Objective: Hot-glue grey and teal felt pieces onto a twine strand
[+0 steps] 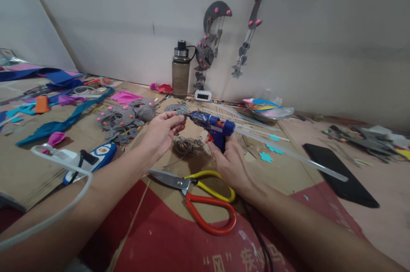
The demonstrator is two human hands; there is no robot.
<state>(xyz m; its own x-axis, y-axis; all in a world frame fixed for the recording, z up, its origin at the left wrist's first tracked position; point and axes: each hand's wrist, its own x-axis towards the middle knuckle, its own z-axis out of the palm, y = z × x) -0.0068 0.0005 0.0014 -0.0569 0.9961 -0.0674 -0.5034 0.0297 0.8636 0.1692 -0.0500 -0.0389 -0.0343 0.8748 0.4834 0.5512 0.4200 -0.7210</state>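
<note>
My right hand (229, 159) is wrapped round the handle of a blue hot glue gun (209, 122), with a finger near its orange trigger. A long clear glue stick (294, 154) sticks out of the gun's back end. My left hand (166, 131) pinches a small grey cutout (182, 109) at the gun's nozzle; its exact shape is partly hidden by the fingers. Beneath both hands lies a loose coil of grey cord (185, 146). Scissors (195, 191) with one yellow and one red handle rest slightly open, nearer to me.
Grey felt pieces with pink dots (120, 118) lie left of my hands. A water bottle (181, 71) and small digital clock (203, 95) stand behind. At right are a black phone (341, 174) and turquoise cutouts (266, 156). A white tube (88, 182) curves across the left foreground.
</note>
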